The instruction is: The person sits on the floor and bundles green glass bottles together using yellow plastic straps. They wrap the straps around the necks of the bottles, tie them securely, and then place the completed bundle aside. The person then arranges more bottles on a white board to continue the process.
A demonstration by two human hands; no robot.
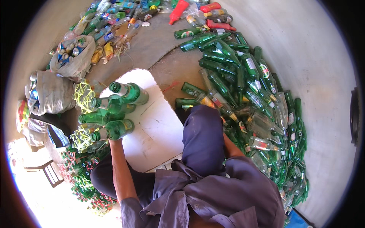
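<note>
Several green glass bottles stand upright on a white board on the floor in front of me, among them a far bottle [138,94], a middle bottle [99,117] and a near bottle [121,129]. My left hand [115,140] is at the near bottle, mostly hidden behind it; its fingers do not show. The white board [156,131] lies between my legs. Behind my raised right knee, my right hand is out of view. Only the right forearm shows, reaching down beside a heap of green and clear glass bottles [225,77].
The heap runs along the pale wall [322,71] on my right. Yellow plastic netting [84,95] is beside the standing bottles. Left are sacks of cans [74,68] and netted bottles [82,182]. Plastic bottles [111,17] and red bottles [179,10] lie farther off.
</note>
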